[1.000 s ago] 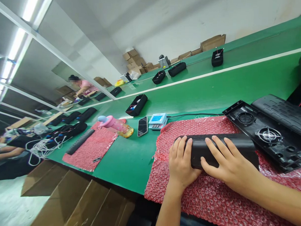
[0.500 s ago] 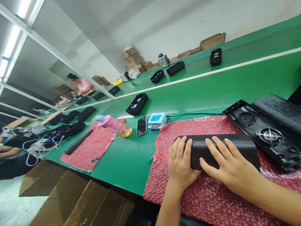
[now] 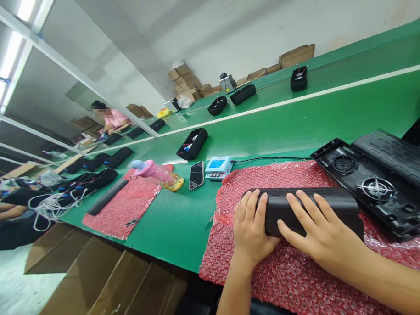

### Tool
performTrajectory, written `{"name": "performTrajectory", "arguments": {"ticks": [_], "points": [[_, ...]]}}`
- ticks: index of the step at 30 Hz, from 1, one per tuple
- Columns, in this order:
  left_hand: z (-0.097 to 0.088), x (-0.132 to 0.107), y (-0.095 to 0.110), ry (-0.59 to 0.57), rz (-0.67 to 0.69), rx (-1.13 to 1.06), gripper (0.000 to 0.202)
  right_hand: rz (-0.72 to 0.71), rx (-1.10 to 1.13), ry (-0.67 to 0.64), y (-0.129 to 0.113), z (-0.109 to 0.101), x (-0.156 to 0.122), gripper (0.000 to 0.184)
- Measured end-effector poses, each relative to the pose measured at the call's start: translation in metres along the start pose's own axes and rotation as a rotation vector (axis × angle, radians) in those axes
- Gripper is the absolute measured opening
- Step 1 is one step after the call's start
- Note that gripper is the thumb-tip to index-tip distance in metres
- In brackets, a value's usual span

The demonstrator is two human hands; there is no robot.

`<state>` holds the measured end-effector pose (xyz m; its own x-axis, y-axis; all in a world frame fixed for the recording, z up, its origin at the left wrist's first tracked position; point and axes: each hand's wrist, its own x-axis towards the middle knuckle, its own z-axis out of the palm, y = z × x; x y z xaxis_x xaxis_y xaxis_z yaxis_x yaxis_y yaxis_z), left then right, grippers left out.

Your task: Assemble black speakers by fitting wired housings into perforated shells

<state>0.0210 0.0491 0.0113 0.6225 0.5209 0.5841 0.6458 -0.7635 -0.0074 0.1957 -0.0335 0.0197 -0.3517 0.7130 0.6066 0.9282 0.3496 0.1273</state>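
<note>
A long black plastic speaker housing [image 3: 344,202] lies across red bubble wrap [image 3: 281,279] in front of me. My left hand [image 3: 249,230] grips its left end, the fingers over the top edge and the thumb low along the near side. My right hand [image 3: 319,228] holds its middle, with fingers spread over the top and the thumb against the near face. Beside it on the right rests an open black housing half [image 3: 397,210] with round speaker grilles, inside facing up. Behind that half is a ribbed black shell [image 3: 396,152].
A light-blue tester [image 3: 219,165] with a cable, a phone [image 3: 197,175] and a pink bottle [image 3: 159,174] stand left of the wrap. An open black speaker box [image 3: 192,144] sits farther back. Cardboard [image 3: 99,273] lies below the table edge. A co-worker [image 3: 111,117] sits far left.
The view has turned very slightly, shifting the background a little left. Both hands keep the same hold on the speaker housing.
</note>
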Motion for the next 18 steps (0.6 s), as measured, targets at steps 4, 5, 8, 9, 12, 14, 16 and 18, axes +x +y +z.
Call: {"name": "performTrajectory", "arguments": {"ticks": [4, 5, 8, 9, 12, 14, 16, 18], "points": [[-0.0001, 0.0, -0.0002, -0.004, 0.002, -0.003, 0.066, 0.004, 0.005, -0.001, 0.0, -0.0003, 0.0002, 0.04], [-0.0001, 0.0, -0.0003, -0.004, 0.003, -0.004, 0.066, 0.005, 0.007, 0.002, -0.0001, -0.0002, 0.0001, 0.04], [-0.0001, 0.0, -0.0003, -0.005, 0.001, -0.009, 0.066, 0.003, 0.011, 0.004, -0.0004, -0.0001, -0.0006, 0.037], [-0.0001, 0.0, -0.0002, -0.007, 0.0, -0.01, 0.066, 0.003, 0.011, 0.003, -0.0004, -0.0001, -0.0007, 0.037], [-0.0001, 0.0002, -0.0002, -0.006, 0.002, -0.009, 0.066, 0.003, 0.012, 0.009, -0.0007, -0.0002, -0.0004, 0.042], [-0.0001, 0.0004, -0.0003, -0.002, 0.008, -0.01, 0.065, 0.004, 0.012, 0.011, -0.001, -0.0003, -0.0001, 0.045], [-0.0002, 0.0007, -0.0006, -0.002, 0.009, -0.013, 0.065, 0.006, 0.01, 0.008, -0.0015, -0.0003, 0.0002, 0.047], [-0.0003, 0.0009, -0.0008, -0.001, 0.012, -0.015, 0.064, 0.006, 0.007, 0.01, -0.002, -0.0002, 0.0003, 0.047]]}}
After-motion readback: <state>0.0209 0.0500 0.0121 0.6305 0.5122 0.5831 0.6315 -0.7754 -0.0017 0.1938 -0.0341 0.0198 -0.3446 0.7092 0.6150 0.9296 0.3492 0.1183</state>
